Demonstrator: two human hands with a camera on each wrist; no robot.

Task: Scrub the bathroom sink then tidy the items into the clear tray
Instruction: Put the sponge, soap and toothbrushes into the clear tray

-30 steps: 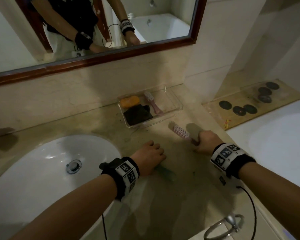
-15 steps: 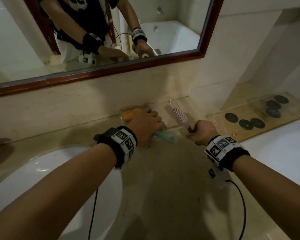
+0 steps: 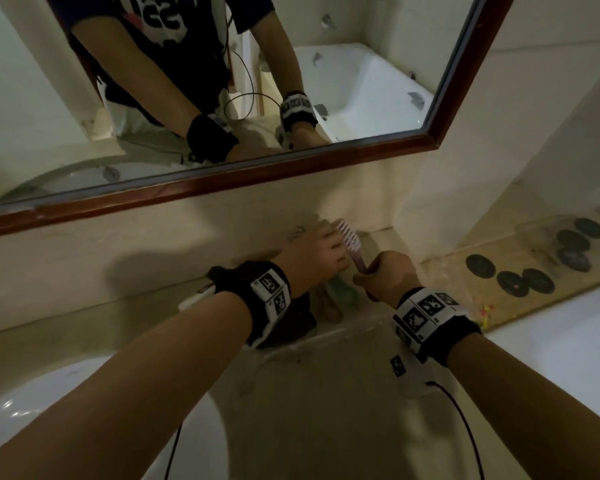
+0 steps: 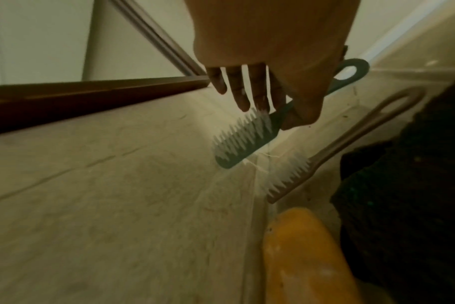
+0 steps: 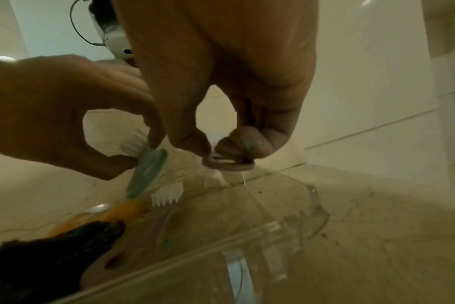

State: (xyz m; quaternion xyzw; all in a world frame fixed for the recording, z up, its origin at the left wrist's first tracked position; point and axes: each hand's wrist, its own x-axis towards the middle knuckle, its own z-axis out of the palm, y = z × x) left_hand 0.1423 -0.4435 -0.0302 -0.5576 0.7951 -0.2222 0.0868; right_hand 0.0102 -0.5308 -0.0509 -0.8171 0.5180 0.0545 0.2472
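Our left hand [image 4: 286, 61] pinches a green brush [image 4: 244, 142] between thumb and fingers [image 4: 240, 92], bristle end toward the wall at twelve o'clock and handle loop back toward us. Our right hand [image 3: 388, 278] is curled round the handle of a pink brush [image 3: 350, 244], its head tilted up toward eleven o'clock. Both hover over the clear tray [image 5: 286, 226] on the desk [image 3: 309, 410]. In the tray lie a tan brush [image 4: 351, 139], something orange [image 4: 304, 257], perhaps soap, and a dark cloth [image 4: 408, 205]. The green brush runs nearly parallel to the tan one, just beside it, so we judge the left hand nearer to setting down.
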